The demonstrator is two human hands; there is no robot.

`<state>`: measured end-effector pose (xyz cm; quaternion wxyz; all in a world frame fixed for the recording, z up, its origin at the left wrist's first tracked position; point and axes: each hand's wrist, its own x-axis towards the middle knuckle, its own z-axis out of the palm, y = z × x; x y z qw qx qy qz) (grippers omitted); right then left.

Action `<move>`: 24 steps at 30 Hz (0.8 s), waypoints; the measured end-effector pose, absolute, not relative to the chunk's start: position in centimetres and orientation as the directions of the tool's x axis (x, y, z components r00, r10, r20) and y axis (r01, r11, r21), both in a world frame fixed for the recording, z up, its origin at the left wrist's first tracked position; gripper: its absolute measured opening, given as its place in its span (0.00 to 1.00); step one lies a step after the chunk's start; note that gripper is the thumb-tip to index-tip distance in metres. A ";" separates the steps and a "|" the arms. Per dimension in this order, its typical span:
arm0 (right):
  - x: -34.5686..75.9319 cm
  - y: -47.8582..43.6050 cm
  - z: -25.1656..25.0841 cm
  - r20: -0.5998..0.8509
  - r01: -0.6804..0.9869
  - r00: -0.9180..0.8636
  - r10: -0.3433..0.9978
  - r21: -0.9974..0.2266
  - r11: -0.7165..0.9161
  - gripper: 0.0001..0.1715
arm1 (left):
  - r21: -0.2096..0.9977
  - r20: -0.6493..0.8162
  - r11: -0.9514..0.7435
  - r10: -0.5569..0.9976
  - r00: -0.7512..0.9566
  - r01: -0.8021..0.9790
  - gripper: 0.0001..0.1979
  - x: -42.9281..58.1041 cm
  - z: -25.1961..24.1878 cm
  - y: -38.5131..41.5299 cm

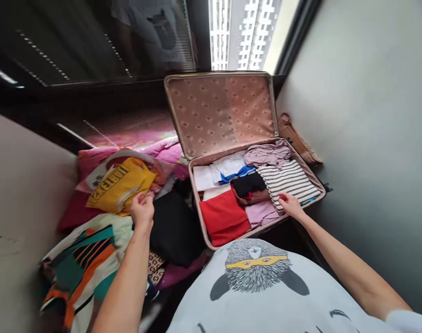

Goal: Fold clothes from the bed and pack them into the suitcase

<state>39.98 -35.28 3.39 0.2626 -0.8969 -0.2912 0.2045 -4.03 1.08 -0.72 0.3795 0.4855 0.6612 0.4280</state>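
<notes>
My left hand (142, 210) is at the lower right edge of a folded yellow shirt (122, 182) with dark lettering, its fingers closed on the fabric there. The shirt lies on top of a clothes pile. My right hand (292, 206) is over the near edge of a black-and-white striped shirt (289, 180) inside the open suitcase (205, 231). Its fingers are curled together, and what they hold, if anything, is hidden. Beside the striped shirt lie a red garment (224, 217), a black folded piece (248, 184), a crumpled mauve garment (268, 154) and white clothes (228, 167).
The suitcase lid (221, 113) stands raised against the window side. Left of the case are a black garment (176, 226), a multicoloured garment (89, 259) and pink bedding (165, 150). A brown bag (299, 141) rests between the case and the right wall (370, 138).
</notes>
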 end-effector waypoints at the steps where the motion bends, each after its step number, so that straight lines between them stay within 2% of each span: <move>1: 41.1 -35.3 3.4 -0.206 0.417 0.762 0.614 -0.568 -0.709 0.28 | 0.940 -0.099 0.160 0.973 -0.207 0.302 0.16 -2.7 -0.8 -0.3; 5: 43.8 -35.1 1.7 -0.213 0.451 0.765 0.607 -0.495 -0.743 0.48 | 0.963 -0.236 0.225 0.970 0.062 0.149 0.13 4.2 0.0 -7.5; 8: 43.8 -34.7 -0.5 -0.275 0.625 0.689 0.670 -0.242 -0.742 0.62 | 0.927 -0.373 0.350 0.893 0.254 0.131 0.11 10.4 0.4 -13.4; 10: 43.5 -34.5 -1.7 -0.318 0.732 0.637 0.702 -0.037 -0.681 0.64 | 0.881 -0.473 0.440 0.799 0.372 0.173 0.09 14.2 0.3 -17.0; 13: 43.8 -34.3 -2.0 -0.317 0.767 0.626 0.713 0.087 -0.635 0.56 | 0.795 -0.595 0.555 0.633 0.495 0.246 0.08 18.7 -0.1 -21.0; 16: 46.0 -34.1 -0.8 -0.302 0.760 0.628 0.717 0.039 -0.649 0.40 | 0.753 -0.638 0.576 0.521 0.567 0.317 0.08 21.7 -0.4 -23.3; 19: 50.1 -33.8 1.1 -0.369 0.737 0.573 0.732 -0.158 -0.657 0.27 | 0.750 -0.637 0.544 0.439 0.634 0.376 0.09 24.0 -0.6 -24.1; 21: 53.3 -33.6 2.5 -0.401 0.715 0.531 0.747 -0.261 -0.649 0.23 | 0.737 -0.641 0.545 0.378 0.668 0.399 0.11 25.4 -0.6 -24.3; 24: 57.6 -33.8 4.8 -0.326 0.664 0.540 0.776 -0.401 -0.631 0.19 | 0.713 -0.652 0.555 0.302 0.695 0.428 0.15 27.2 -0.5 -24.3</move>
